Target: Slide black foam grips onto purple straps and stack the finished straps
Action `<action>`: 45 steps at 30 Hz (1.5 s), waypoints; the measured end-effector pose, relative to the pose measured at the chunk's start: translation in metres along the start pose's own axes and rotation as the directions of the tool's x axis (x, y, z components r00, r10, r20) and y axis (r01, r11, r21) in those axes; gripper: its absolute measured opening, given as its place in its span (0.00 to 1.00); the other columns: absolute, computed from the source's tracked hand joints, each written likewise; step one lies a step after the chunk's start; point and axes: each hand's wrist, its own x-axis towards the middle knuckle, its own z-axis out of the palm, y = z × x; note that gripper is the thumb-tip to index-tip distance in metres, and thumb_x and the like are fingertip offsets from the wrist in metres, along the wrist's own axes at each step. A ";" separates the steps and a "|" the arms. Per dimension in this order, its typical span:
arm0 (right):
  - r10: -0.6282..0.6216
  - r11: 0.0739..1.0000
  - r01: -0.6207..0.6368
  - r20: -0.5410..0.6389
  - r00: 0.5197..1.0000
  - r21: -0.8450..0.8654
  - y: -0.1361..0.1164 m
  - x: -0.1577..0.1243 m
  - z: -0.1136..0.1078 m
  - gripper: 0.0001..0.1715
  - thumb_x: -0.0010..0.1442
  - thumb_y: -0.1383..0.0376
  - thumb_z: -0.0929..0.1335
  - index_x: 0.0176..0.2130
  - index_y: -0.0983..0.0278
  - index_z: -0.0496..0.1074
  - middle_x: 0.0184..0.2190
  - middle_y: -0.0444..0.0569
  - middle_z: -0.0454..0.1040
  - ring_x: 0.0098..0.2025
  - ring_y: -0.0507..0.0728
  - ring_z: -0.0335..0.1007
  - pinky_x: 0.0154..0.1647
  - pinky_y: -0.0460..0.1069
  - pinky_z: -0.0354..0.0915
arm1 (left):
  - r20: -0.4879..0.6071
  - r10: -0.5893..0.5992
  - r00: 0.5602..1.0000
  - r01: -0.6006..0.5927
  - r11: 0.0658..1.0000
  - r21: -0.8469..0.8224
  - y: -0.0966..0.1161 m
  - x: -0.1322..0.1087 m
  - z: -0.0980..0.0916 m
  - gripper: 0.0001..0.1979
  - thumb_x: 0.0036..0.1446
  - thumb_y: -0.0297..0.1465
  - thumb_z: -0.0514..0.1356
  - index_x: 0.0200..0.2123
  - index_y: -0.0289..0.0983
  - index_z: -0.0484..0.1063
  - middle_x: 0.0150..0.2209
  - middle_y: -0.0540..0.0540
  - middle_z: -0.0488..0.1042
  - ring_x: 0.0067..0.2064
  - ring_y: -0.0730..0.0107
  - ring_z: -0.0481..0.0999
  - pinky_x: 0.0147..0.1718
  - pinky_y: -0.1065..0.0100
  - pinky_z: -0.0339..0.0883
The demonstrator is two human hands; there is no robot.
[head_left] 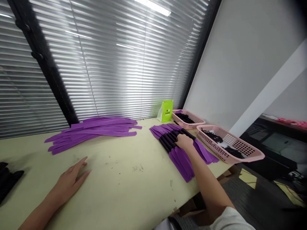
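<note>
The right hand point(184, 141) is laid on the row of flat purple fabric strips with black ribbed bands around their middles point(169, 140), set at the right of the pale yellow-green tabletop point(120, 191). Its fingertips are turned away; whether a strip is clamped or only touched cannot be told. The left hand point(69, 182) is empty, thumb and fingers spread, over or on bare tabletop, well apart from the right. Plain purple fabric strips point(100, 131) are piled behind it, near the blinds point(115, 64).

For good handling, contact is probably best kept on the black bands, with one strip separated at a time and its neighbours left lying flat. Overlapping purple ends could be dragged along. The pink perforated plastic basket point(251, 151) just beside the row should not be bumped.
</note>
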 end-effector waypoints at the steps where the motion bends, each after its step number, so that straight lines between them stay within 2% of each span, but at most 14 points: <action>1: 0.000 1.000 0.000 0.002 1.000 0.001 0.000 0.001 0.000 0.19 0.52 0.60 0.70 0.44 0.64 0.75 0.44 0.60 0.74 0.46 0.64 0.73 0.43 0.55 0.67 | -0.010 0.004 1.000 -0.004 1.000 -0.001 0.000 0.000 0.000 0.33 0.60 0.46 0.49 0.64 0.41 0.49 0.50 0.42 0.73 0.51 0.56 0.73 0.47 0.61 0.66; 5: 0.000 1.000 0.000 0.007 1.000 0.012 0.002 0.004 -0.002 0.20 0.52 0.58 0.70 0.44 0.64 0.75 0.45 0.60 0.74 0.47 0.64 0.72 0.44 0.55 0.67 | -0.030 0.005 1.000 -0.005 1.000 -0.005 -0.001 0.001 0.000 0.33 0.59 0.48 0.50 0.63 0.40 0.52 0.49 0.43 0.74 0.51 0.57 0.73 0.47 0.61 0.67; 9: -0.008 1.000 0.007 0.018 1.000 0.028 0.006 0.006 -0.006 0.20 0.52 0.56 0.70 0.44 0.63 0.75 0.46 0.59 0.74 0.46 0.64 0.73 0.43 0.54 0.67 | 0.012 -0.025 1.000 0.025 1.000 -0.017 -0.003 0.001 0.000 0.33 0.59 0.49 0.49 0.63 0.41 0.50 0.51 0.43 0.72 0.52 0.57 0.72 0.49 0.61 0.65; 13: -0.017 0.999 0.015 0.038 0.999 0.036 0.007 0.007 -0.006 0.20 0.52 0.57 0.71 0.43 0.63 0.75 0.46 0.59 0.74 0.46 0.64 0.73 0.43 0.54 0.67 | 0.032 -0.035 0.999 0.036 0.999 -0.023 -0.006 0.001 0.002 0.33 0.59 0.49 0.49 0.64 0.41 0.49 0.52 0.42 0.71 0.53 0.56 0.71 0.50 0.59 0.64; 22: -0.025 0.999 0.023 0.043 0.999 0.034 0.005 0.008 0.001 0.19 0.51 0.58 0.71 0.43 0.64 0.76 0.45 0.59 0.75 0.46 0.66 0.73 0.43 0.56 0.67 | 0.005 -0.028 1.000 0.029 0.999 -0.037 -0.005 0.002 0.000 0.33 0.58 0.47 0.51 0.63 0.39 0.52 0.51 0.40 0.73 0.52 0.54 0.72 0.49 0.58 0.66; 28: -0.051 0.997 0.049 0.034 0.998 0.055 0.009 0.006 -0.002 0.18 0.53 0.55 0.70 0.41 0.63 0.77 0.44 0.57 0.75 0.46 0.62 0.72 0.43 0.52 0.66 | 0.028 -0.039 0.999 0.041 0.998 -0.047 -0.004 0.002 -0.001 0.35 0.57 0.49 0.51 0.63 0.39 0.52 0.52 0.39 0.72 0.53 0.52 0.71 0.48 0.58 0.66; 37: -0.062 0.982 0.083 -0.131 0.989 0.167 0.044 0.006 -0.027 0.13 0.57 0.57 0.66 0.37 0.59 0.78 0.37 0.50 0.78 0.40 0.57 0.73 0.40 0.47 0.65 | 0.025 -0.038 0.999 0.039 0.999 -0.034 -0.001 0.001 -0.002 0.34 0.57 0.48 0.50 0.63 0.39 0.52 0.51 0.40 0.72 0.53 0.53 0.71 0.50 0.58 0.65; 42: -0.243 0.966 0.247 -0.062 0.968 0.071 0.025 0.010 -0.016 0.15 0.58 0.61 0.66 0.45 0.56 0.75 0.44 0.46 0.76 0.45 0.56 0.72 0.43 0.47 0.64 | 0.034 -0.059 0.998 0.059 0.998 -0.007 -0.004 0.001 0.000 0.31 0.60 0.48 0.47 0.63 0.42 0.49 0.52 0.44 0.71 0.53 0.56 0.70 0.51 0.59 0.65; 45: -0.270 0.962 0.271 -0.019 0.963 0.020 0.011 0.014 -0.008 0.19 0.58 0.61 0.66 0.50 0.54 0.72 0.47 0.47 0.75 0.48 0.57 0.70 0.45 0.48 0.65 | 0.034 -0.054 0.998 0.054 0.999 -0.008 -0.005 0.002 0.000 0.32 0.59 0.48 0.48 0.63 0.43 0.49 0.52 0.44 0.72 0.53 0.56 0.70 0.51 0.58 0.65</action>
